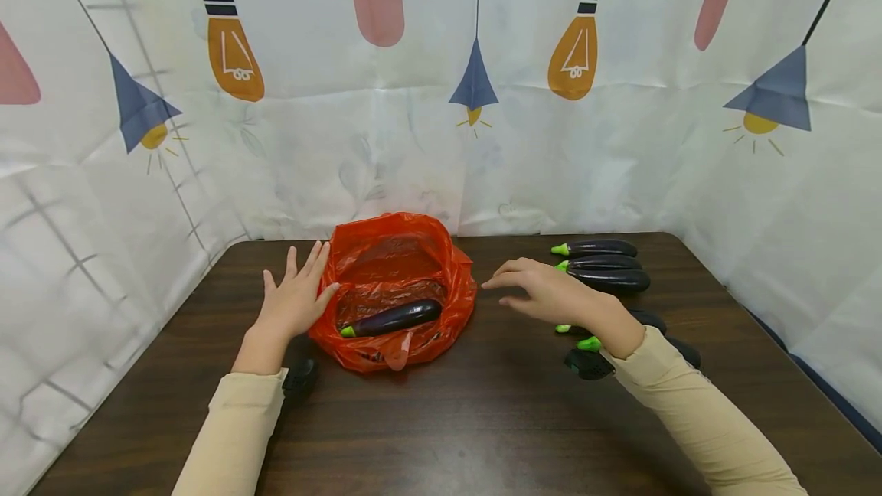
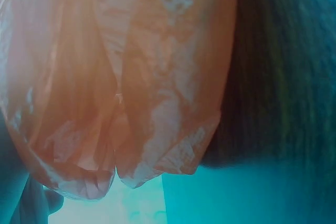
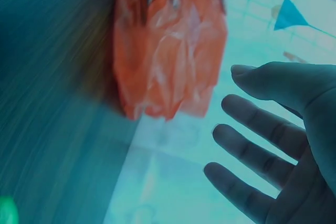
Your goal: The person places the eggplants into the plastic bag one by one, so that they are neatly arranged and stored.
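Observation:
A red plastic bag (image 1: 451,305) stands on the table with its mouth spread wide, and one dark eggplant (image 1: 396,319) with a green stem lies inside. My left hand (image 1: 292,301) is at the bag's left side, fingers straight and spread, overlapping the rim in the head view. To the right of the bag my right hand (image 1: 551,293) hovers with loosely bent fingers and nothing in them. In the right wrist view its fingers (image 3: 257,156) are apart, with the bag (image 3: 168,66) beyond them. The left wrist view is filled by the bag's side (image 2: 168,77).
Several eggplants (image 1: 609,279) lie in a group at the table's right, stems toward the bag; my right forearm partly covers the nearer ones. The brown table (image 1: 441,419) ends at a patterned curtain (image 1: 413,151) behind the bag.

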Demonstrator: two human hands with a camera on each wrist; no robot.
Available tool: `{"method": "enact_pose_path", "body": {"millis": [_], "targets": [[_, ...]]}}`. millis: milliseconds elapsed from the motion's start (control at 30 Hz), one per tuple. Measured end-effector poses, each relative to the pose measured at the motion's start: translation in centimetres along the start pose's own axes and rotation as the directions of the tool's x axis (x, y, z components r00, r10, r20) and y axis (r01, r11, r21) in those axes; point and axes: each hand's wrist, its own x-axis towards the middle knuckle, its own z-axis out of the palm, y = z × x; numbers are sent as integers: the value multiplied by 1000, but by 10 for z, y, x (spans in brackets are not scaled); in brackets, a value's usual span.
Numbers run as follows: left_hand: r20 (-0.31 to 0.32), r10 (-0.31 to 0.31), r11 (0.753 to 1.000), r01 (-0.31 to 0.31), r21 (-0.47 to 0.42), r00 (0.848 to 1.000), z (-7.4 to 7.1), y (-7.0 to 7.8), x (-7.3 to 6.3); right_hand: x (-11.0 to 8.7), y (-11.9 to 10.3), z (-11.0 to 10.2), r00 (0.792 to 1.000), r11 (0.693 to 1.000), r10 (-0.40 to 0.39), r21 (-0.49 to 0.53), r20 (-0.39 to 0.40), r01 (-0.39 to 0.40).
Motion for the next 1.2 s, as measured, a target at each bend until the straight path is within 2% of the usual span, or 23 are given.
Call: {"method": "enact_pose_path", "body": {"millis": [267,667,967,1200], "targets": [[0,3,1000,-3,-13,1000,0,-1,0,-21,14,-5,999,999,51,2,-11,-51],[1,-2,999,2,-35,1000,0,-4,0,-53,32,-16,988,988,149,21,25,-150],[13,-5,999,5,-45,1000,-1,-2,-1,-77,44,-15,978,981,195,-5,76,-195],[14,-5,999,6,-44,1000,-1,-1,-1,-95,58,-14,968,970,240,19,75,-242]]}}
